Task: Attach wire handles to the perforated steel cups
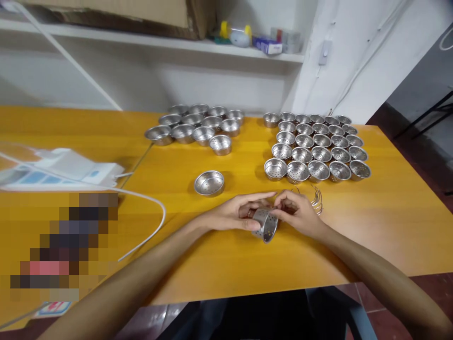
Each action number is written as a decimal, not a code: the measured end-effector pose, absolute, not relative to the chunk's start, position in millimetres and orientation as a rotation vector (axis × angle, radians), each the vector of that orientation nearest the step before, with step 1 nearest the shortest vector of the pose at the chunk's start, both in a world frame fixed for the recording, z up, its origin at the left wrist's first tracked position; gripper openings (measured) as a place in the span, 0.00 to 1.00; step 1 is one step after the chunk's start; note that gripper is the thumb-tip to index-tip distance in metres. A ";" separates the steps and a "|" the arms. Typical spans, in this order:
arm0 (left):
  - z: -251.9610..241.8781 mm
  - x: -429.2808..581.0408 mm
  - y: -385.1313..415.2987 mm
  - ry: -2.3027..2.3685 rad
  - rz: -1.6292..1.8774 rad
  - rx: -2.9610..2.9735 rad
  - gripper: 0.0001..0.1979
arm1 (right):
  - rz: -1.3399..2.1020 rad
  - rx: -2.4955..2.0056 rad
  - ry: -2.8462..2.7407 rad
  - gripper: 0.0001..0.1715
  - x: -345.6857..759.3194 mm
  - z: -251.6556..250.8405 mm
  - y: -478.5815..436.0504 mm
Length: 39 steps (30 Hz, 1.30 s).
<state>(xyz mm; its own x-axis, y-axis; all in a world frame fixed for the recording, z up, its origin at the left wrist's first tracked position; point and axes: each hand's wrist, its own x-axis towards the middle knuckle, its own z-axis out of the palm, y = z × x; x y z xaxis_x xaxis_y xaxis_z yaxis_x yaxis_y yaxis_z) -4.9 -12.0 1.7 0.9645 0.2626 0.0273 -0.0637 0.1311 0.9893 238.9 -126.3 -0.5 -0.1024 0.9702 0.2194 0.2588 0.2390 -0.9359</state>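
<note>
My left hand [228, 211] is closed around a small perforated metal cup [264, 222], tilted on its side with its mouth facing down to the right. The thumb presses the near wall and the index finger stretches past the top. At the cup's upper edge, my right hand [299, 212] makes a pinch with thumb and fingertips; whatever is between them is too small to make out. Several thin curved metal wires [317, 200] lie on the table just behind my right hand. A shallow metal bowl [209, 183] stands upright beyond my left hand.
Rows of perforated metal cups [321, 154] stand at the back right, and another group of metal bowls [203, 135] at the back left. On the left lie a white power strip [85, 170] and a white cable [161, 203]. A shelf [159, 40] runs above the yellow table [198, 264].
</note>
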 end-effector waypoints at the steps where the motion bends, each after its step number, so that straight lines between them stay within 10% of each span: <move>1: 4.3 -7.5 -11.5 0.191 0.263 1.428 0.43 | 0.924 -1.203 -1.556 0.13 239.8 0.4 -126.3; 9: 35.1 -4.1 52.1 0.782 1.055 1.681 0.26 | 0.455 -1.287 -1.615 0.13 259.6 4.7 -132.9; 21: 16.7 122.6 159.4 1.386 0.913 2.023 0.13 | 0.084 -1.075 -2.191 0.13 263.2 -5.0 -134.5; 39: 8.5 160.0 173.4 1.285 0.896 2.069 0.37 | 0.062 -1.154 -2.327 0.13 267.8 -3.2 -134.2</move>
